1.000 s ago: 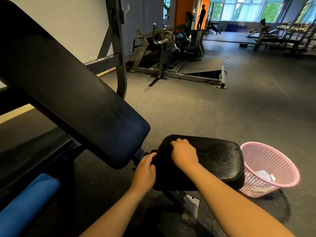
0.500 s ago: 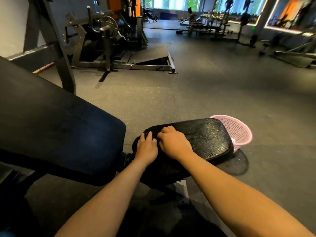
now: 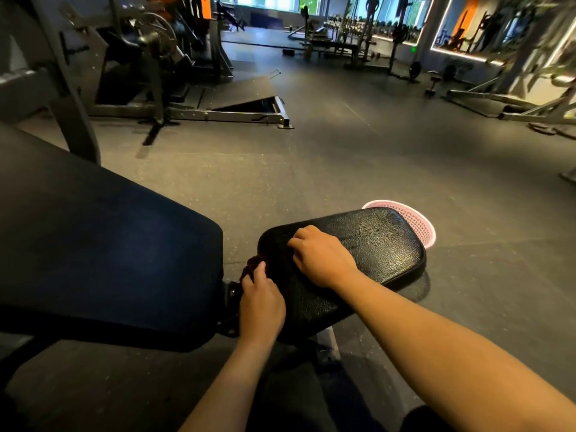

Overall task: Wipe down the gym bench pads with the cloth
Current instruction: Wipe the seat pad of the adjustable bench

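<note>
The black textured seat pad (image 3: 383, 244) lies ahead of me, with the large dark back pad (image 3: 103, 244) sloping up to its left. A dark cloth (image 3: 274, 251) covers the seat pad's near left end and is hard to tell from the pad. My left hand (image 3: 261, 304) is at the pad's left edge, pinching a dark fold of the cloth. My right hand (image 3: 321, 257) rests on top of the pad with its fingers curled over the cloth.
A pink mesh basket (image 3: 417, 222) stands on the floor behind the seat pad's far end. A grey machine frame (image 3: 193, 113) with a ramp stands at the back left. Racks and benches (image 3: 343, 45) line the far wall. Dark rubber floor (image 3: 405, 157) spreads to the right.
My left hand has slid from the top of the seat pad down to its left edge. My right hand stays on the pad top. My view has swung right.
</note>
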`<act>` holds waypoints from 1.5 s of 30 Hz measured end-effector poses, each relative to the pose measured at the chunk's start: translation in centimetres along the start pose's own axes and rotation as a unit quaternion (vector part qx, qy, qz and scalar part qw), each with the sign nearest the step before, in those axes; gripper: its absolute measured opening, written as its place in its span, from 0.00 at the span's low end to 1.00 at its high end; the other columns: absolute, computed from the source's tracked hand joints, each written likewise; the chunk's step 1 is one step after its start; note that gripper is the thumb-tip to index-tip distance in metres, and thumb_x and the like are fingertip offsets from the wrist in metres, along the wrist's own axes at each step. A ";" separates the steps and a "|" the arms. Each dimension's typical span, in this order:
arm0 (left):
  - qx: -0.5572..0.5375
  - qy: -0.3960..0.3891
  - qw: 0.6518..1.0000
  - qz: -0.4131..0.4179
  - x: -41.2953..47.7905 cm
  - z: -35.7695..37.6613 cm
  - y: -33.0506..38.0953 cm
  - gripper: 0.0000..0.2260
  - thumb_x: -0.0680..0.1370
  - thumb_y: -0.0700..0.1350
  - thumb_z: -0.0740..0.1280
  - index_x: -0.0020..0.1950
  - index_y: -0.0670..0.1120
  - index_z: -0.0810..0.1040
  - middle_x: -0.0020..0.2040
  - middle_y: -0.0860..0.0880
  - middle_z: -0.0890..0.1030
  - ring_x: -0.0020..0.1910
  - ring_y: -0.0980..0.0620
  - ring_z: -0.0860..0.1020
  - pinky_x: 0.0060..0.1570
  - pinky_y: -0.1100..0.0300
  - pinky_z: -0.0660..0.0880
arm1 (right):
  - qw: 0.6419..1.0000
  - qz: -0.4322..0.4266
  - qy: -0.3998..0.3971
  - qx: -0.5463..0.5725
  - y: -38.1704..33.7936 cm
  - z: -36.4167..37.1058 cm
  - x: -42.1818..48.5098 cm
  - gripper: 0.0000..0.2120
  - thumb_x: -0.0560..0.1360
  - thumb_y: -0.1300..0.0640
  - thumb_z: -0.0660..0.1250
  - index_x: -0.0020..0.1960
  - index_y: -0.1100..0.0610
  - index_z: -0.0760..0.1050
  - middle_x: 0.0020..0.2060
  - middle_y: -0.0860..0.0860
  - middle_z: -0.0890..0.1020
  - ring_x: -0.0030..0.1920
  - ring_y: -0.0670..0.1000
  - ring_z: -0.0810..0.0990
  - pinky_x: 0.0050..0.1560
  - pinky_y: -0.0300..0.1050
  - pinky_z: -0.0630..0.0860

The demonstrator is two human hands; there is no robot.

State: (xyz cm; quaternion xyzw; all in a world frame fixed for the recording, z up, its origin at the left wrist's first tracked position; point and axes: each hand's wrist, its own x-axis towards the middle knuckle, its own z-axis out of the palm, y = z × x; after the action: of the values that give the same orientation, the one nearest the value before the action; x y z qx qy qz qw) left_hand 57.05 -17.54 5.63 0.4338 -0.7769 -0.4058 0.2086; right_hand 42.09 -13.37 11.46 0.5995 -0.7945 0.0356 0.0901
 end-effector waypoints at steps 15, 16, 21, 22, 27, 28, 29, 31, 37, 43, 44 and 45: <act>-0.023 -0.033 0.999 -0.032 10.4 1.8 0.9 0.22 0.85 0.46 0.51 0.80 0.52 0.61 0.76 0.41 0.63 0.72 0.40 0.68 0.70 0.47 0.65 | 0.999 -0.033 0.023 0.006 -0.6 1.4 1.9 0.11 0.78 0.56 0.59 0.53 0.55 0.79 0.47 0.51 0.78 0.54 0.54 0.74 0.46 0.49 0.71; -0.018 -0.028 0.999 -0.022 10.1 1.7 0.8 0.22 0.85 0.46 0.51 0.80 0.51 0.62 0.76 0.40 0.64 0.71 0.40 0.68 0.70 0.48 0.65 | 0.999 -0.034 0.024 0.007 -0.7 1.4 2.0 0.11 0.78 0.56 0.59 0.54 0.55 0.79 0.48 0.51 0.78 0.54 0.54 0.74 0.46 0.49 0.71; 0.023 -0.002 1.000 0.002 6.1 1.2 -0.3 0.21 0.86 0.45 0.53 0.79 0.48 0.63 0.74 0.40 0.68 0.70 0.40 0.70 0.66 0.49 0.69 | 0.999 -0.037 0.021 0.008 -0.8 1.4 2.3 0.12 0.78 0.56 0.58 0.57 0.53 0.78 0.51 0.50 0.78 0.56 0.53 0.74 0.42 0.45 0.64; 0.037 0.003 0.999 0.009 4.7 1.1 -0.5 0.21 0.86 0.46 0.53 0.79 0.48 0.62 0.74 0.40 0.68 0.69 0.40 0.71 0.65 0.49 0.69 | 0.999 -0.036 0.020 0.008 -0.8 1.4 2.2 0.12 0.78 0.56 0.58 0.57 0.54 0.78 0.51 0.50 0.78 0.56 0.53 0.74 0.42 0.45 0.63; 0.050 0.007 0.999 -0.020 4.7 1.5 0.0 0.21 0.86 0.46 0.53 0.80 0.49 0.60 0.75 0.40 0.66 0.70 0.39 0.69 0.67 0.48 0.67 | 0.999 -0.023 0.010 0.020 -0.9 1.2 2.3 0.12 0.77 0.55 0.59 0.57 0.52 0.78 0.51 0.49 0.79 0.57 0.52 0.74 0.38 0.46 0.64; 0.046 0.004 0.999 -0.023 5.8 1.7 0.4 0.21 0.86 0.46 0.53 0.80 0.49 0.60 0.75 0.40 0.66 0.71 0.38 0.69 0.68 0.47 0.67 | 0.999 -0.013 0.009 0.040 -1.0 1.1 2.4 0.12 0.77 0.54 0.59 0.57 0.52 0.78 0.51 0.49 0.79 0.57 0.52 0.75 0.38 0.46 0.66; 0.041 0.002 0.999 -0.026 7.0 1.8 0.8 0.21 0.86 0.46 0.52 0.80 0.50 0.61 0.75 0.40 0.66 0.71 0.38 0.68 0.69 0.46 0.66 | 0.998 0.010 0.008 0.068 -1.0 0.8 2.3 0.13 0.77 0.54 0.59 0.56 0.51 0.78 0.51 0.49 0.79 0.57 0.52 0.75 0.40 0.47 0.68; 0.046 -0.002 0.999 -0.024 9.1 2.2 1.5 0.21 0.85 0.47 0.52 0.80 0.50 0.61 0.75 0.40 0.66 0.71 0.38 0.68 0.71 0.45 0.66 | 0.994 0.071 0.027 0.080 0.3 -0.3 1.7 0.13 0.76 0.53 0.59 0.56 0.51 0.79 0.51 0.50 0.80 0.57 0.53 0.76 0.49 0.49 0.72; 0.076 -0.006 0.996 0.041 11.6 2.7 3.5 0.20 0.85 0.46 0.54 0.77 0.51 0.69 0.76 0.46 0.68 0.74 0.43 0.66 0.74 0.49 0.63 | 0.959 0.281 -0.017 -0.023 9.0 -3.4 -3.4 0.25 0.76 0.37 0.56 0.68 0.47 0.70 0.70 0.54 0.68 0.72 0.60 0.61 0.68 0.70 0.55; 0.062 -0.038 0.981 0.180 7.0 4.2 5.7 0.19 0.85 0.44 0.57 0.76 0.53 0.70 0.78 0.50 0.66 0.78 0.51 0.59 0.76 0.56 0.55 | 0.958 0.285 -0.012 -0.033 7.9 -3.8 -3.9 0.24 0.77 0.41 0.55 0.68 0.50 0.69 0.71 0.55 0.67 0.71 0.65 0.60 0.66 0.68 0.60; 0.063 -0.043 0.981 0.177 6.5 4.1 5.4 0.19 0.85 0.44 0.56 0.77 0.53 0.69 0.79 0.51 0.65 0.79 0.51 0.58 0.76 0.56 0.54 | 0.958 0.284 -0.009 -0.035 7.9 -3.8 -3.9 0.24 0.77 0.41 0.55 0.68 0.51 0.69 0.71 0.55 0.67 0.71 0.66 0.60 0.66 0.69 0.60; 0.063 -0.042 0.983 0.169 6.5 3.8 4.9 0.19 0.85 0.44 0.56 0.77 0.53 0.68 0.79 0.51 0.64 0.79 0.51 0.58 0.76 0.56 0.55 | 0.959 0.283 -0.006 -0.037 8.0 -3.8 -4.0 0.24 0.78 0.41 0.54 0.68 0.51 0.69 0.72 0.55 0.67 0.71 0.66 0.60 0.66 0.69 0.60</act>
State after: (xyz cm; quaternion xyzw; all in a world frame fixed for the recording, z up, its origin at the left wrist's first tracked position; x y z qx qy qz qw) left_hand 48.57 -19.89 7.20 0.2910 -0.8714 -0.3325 0.2134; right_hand 35.86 -6.76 14.83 0.3470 -0.9328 0.0262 0.0934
